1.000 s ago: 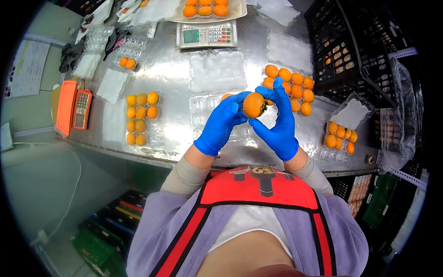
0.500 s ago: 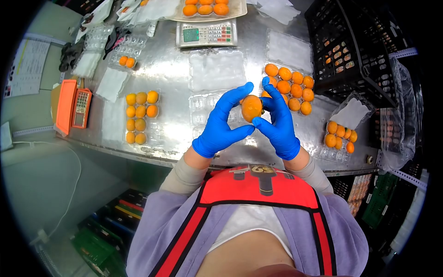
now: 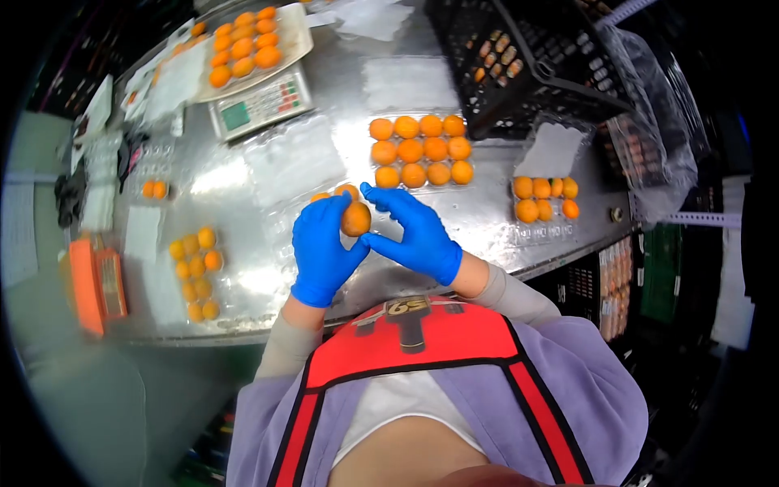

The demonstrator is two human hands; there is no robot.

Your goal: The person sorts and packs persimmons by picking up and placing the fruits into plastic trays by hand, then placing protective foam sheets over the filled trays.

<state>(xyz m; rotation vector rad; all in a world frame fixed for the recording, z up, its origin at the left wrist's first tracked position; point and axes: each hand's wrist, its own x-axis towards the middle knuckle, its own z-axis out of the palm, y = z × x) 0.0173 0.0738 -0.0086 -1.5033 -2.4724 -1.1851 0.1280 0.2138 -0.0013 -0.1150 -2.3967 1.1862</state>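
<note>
A round, shiny orange persimmon (image 3: 355,219) is held between my two blue-gloved hands, above the near part of the metal table. My left hand (image 3: 323,250) curls around its left side, the thumb below it. From the right, the thumb and forefinger of my right hand (image 3: 415,237) bracket the same fruit; how firmly they press I cannot tell. Just behind my left fingertips sit two more persimmons (image 3: 347,191), partly hidden by the glove. A clear tray filled with persimmons (image 3: 411,150) lies just beyond my right hand.
A scale (image 3: 261,101) at the back left carries a tray of fruit (image 3: 243,47). Part-filled trays lie left (image 3: 195,268) and right (image 3: 542,195). A black crate (image 3: 535,89) stands at the back right. An orange-cased device (image 3: 88,284) sits at the left edge.
The view has turned and shifted, so the table's things appear elsewhere. Both hands still hold the persimmon, now further left in view. Fruit behind the left hand now shows more clearly.
</note>
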